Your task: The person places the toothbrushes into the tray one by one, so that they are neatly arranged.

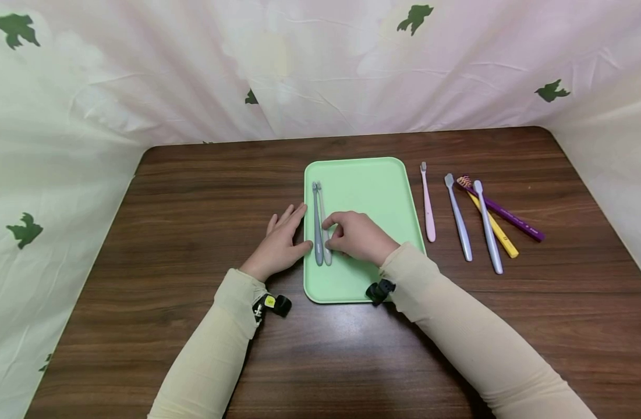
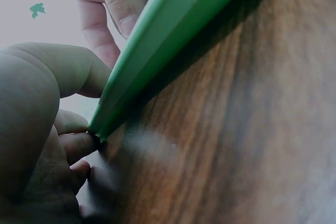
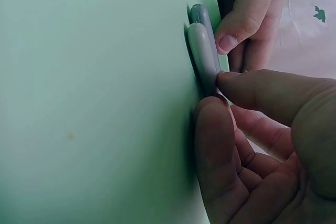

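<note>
Right hand [image 1: 359,237]: grip pinching pale toothbrush [image 3: 203,53] | head [image 1: 319,185] pointing away, axis along tray's [image 1: 364,186] length | left hand [image 1: 279,247]: wide

Two toothbrushes [image 1: 317,233] lie left on the tray [image 1: 367,186], more toothbrushes [image 1: 459,218] to its right.

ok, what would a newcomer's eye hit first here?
First, the light green tray near the middle of the dark wooden table. Then the right hand over it, pinching the light grey toothbrush beside the dark grey toothbrush. Right of the tray, the vivid purple toothbrush and yellow toothbrush overlap.
</note>
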A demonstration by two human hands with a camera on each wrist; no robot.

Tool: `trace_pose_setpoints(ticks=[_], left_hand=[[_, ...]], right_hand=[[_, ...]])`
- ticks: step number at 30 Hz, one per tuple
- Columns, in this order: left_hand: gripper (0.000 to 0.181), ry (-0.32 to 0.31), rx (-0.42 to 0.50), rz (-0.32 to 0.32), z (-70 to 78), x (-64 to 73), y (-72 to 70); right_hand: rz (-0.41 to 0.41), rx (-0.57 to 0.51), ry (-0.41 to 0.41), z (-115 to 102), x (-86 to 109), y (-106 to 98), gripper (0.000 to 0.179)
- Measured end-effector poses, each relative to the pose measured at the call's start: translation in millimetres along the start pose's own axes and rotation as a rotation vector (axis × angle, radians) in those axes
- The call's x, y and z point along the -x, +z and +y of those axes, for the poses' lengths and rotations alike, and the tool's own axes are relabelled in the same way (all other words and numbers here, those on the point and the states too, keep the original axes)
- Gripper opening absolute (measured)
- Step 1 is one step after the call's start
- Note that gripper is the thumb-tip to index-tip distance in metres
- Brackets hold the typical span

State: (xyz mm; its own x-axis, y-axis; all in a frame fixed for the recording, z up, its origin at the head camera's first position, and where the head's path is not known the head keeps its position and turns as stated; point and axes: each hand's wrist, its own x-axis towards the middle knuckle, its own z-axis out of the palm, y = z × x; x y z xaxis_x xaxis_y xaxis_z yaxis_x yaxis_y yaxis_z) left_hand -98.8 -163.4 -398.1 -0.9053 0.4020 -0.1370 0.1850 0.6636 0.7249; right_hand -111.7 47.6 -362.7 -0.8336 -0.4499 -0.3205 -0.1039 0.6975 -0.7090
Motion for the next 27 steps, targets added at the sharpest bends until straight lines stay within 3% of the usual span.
trace_pose_setpoints(ticks=[12, 27], left_hand=[[0.079, -0.004, -0.008, 0.000, 1.0, 0.8, -0.5], [0.080, -0.008, -0.001, 0.005, 1.5, 0.3, 0.4]], right_hand=[[-0.019, 0.015, 0.003, -3, 4.5, -2, 0.035], [0.067, -0.024, -0.047, 6, 33.3, -26, 0.034]])
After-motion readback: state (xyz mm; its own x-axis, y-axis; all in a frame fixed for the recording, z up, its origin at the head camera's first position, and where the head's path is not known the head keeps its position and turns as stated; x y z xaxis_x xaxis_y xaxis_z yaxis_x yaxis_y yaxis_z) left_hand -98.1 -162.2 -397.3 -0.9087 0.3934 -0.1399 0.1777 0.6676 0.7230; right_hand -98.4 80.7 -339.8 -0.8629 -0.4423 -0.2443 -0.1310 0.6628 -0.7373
